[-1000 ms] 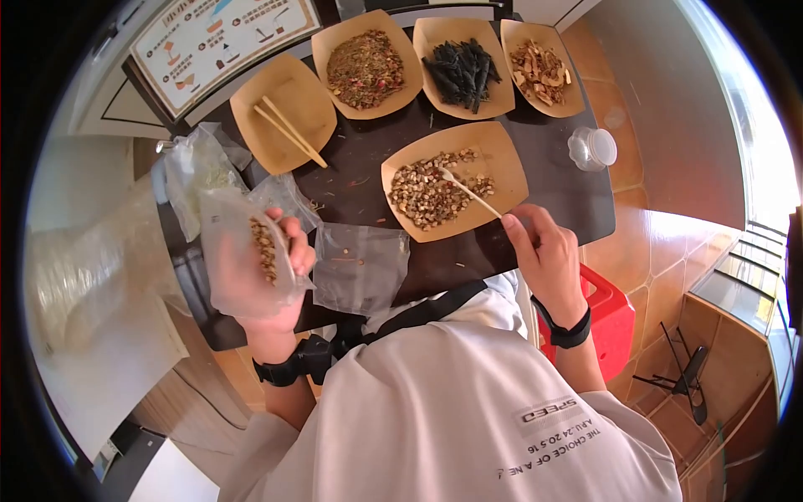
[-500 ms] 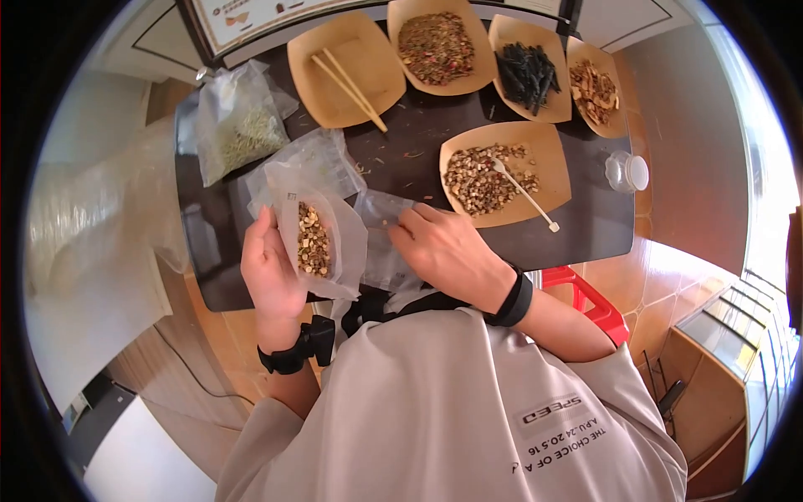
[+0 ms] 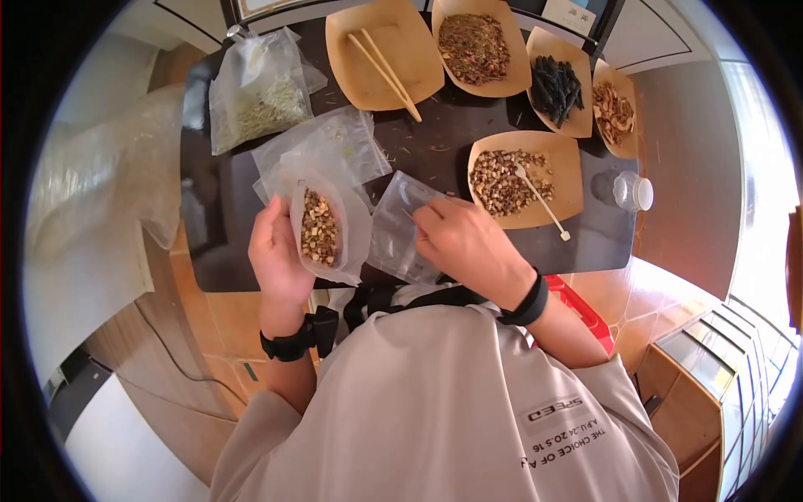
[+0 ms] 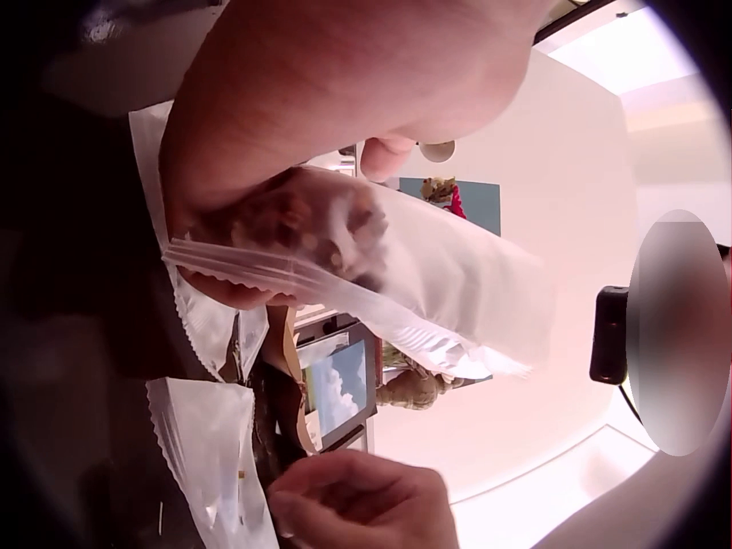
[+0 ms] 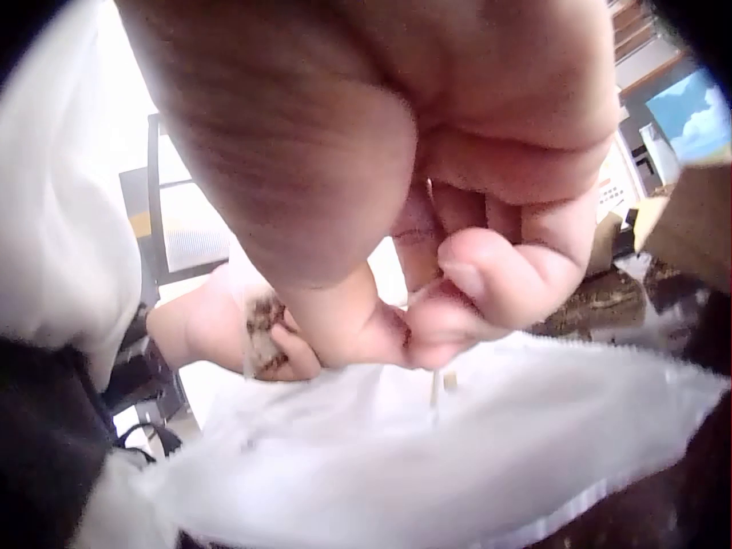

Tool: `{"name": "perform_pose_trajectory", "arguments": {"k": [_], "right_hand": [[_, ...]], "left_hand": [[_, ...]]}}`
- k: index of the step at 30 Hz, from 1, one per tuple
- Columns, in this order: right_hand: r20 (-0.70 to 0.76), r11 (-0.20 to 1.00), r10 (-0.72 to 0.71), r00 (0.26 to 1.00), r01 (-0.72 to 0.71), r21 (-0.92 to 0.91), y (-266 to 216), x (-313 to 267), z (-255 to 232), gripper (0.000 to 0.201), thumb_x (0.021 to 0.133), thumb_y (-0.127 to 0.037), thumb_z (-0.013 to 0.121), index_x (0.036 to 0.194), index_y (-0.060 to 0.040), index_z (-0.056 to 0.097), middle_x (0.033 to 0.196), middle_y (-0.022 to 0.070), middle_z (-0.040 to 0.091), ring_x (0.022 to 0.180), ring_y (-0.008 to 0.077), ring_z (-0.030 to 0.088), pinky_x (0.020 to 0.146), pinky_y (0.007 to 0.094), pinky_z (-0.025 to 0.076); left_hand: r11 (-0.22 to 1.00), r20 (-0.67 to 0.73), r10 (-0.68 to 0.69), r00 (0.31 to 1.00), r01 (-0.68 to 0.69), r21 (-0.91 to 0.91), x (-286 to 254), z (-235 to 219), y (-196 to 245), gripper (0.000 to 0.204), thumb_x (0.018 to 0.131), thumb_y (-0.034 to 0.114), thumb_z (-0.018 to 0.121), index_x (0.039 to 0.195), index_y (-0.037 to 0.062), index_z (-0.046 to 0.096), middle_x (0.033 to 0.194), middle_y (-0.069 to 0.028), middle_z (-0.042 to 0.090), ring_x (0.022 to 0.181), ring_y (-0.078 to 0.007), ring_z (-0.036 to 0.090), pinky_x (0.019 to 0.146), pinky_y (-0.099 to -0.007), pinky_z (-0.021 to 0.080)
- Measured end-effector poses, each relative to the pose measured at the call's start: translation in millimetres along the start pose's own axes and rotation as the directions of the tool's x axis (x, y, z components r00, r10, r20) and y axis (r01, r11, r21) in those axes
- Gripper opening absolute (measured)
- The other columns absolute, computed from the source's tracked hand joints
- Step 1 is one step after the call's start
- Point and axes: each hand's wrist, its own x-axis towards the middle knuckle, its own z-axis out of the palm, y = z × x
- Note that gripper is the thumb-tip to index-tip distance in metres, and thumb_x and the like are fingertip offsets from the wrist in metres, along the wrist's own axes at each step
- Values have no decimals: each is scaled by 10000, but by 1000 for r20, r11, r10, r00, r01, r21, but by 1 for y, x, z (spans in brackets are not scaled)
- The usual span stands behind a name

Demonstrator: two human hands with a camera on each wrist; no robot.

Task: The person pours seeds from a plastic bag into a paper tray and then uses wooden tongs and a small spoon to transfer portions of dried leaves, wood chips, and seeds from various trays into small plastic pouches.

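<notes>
My left hand (image 3: 280,259) holds a translucent plastic bag (image 3: 355,222), its mouth spread and chopped brown-and-cream dried pieces (image 3: 319,227) showing inside; the bag hides some fingers. Just right of it, my right hand (image 3: 470,247) is over a flat clear bag (image 3: 393,238). In the right wrist view its thumb and index finger meet, and a thin pale sliver (image 5: 435,398) sticks out beneath their tips. A paper tray (image 3: 567,171) of similar chopped pieces (image 3: 506,180) sits beyond the right hand. Across that tray lies a long-handled white scoop (image 3: 542,201).
Along the back stand paper trays with chopsticks (image 3: 389,75), mixed dried herbs (image 3: 473,48), black strips (image 3: 556,90) and brown slices (image 3: 613,115). A bag of green herb (image 3: 263,105) and a nearly flat bag (image 3: 335,151) lie left. A small jar (image 3: 633,192) is at right.
My right hand has let go of the scoop, leaving it in the tray, and moved left to the flat bag. My left hand has turned its bag so the contents show. The view has shifted.
</notes>
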Motion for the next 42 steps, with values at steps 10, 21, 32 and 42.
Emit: {"name": "perform_pose_trajectory", "arguments": {"k": [10, 21, 32, 42], "right_hand": [[-303, 865, 245, 921, -66, 498, -17, 16, -47, 208, 808, 32, 710, 1014, 18, 680, 794, 100, 641, 630, 192, 628, 563, 282, 506], [-6, 987, 131, 991, -129, 94, 7, -10, 4, 113, 800, 5, 659, 912, -2, 645, 872, 114, 578, 760, 294, 632, 654, 388, 530], [76, 987, 121, 990, -112, -117, -9, -2, 8, 112, 709, 29, 614, 819, 25, 589, 849, 145, 558, 857, 333, 603, 731, 391, 525], [-260, 939, 114, 959, -19, 343, -3, 2, -15, 134, 728, 82, 688, 831, 9, 642, 852, 129, 645, 667, 184, 653, 585, 258, 531]], "left_hand": [[999, -106, -36, 994, 34, -17, -2, 12, -6, 419, 1025, 326, 435, 1232, -10, 574, 1120, -136, 665, 994, -265, 656, 886, -393, 520], [992, -361, 33, 932, 13, 125, 9, -3, -17, 529, 1006, 397, 385, 1145, -87, 547, 886, -240, 597, 646, -255, 537, 548, -328, 420], [964, -184, 127, 975, -77, 254, 1, -11, -22, 362, 1023, 187, 451, 1236, -92, 537, 1084, -186, 650, 941, -273, 661, 810, -345, 559], [989, -76, -80, 994, 89, 120, -2, 7, -18, 483, 1018, 382, 449, 1293, -8, 523, 1160, -114, 650, 1020, -234, 651, 923, -367, 506]]}}
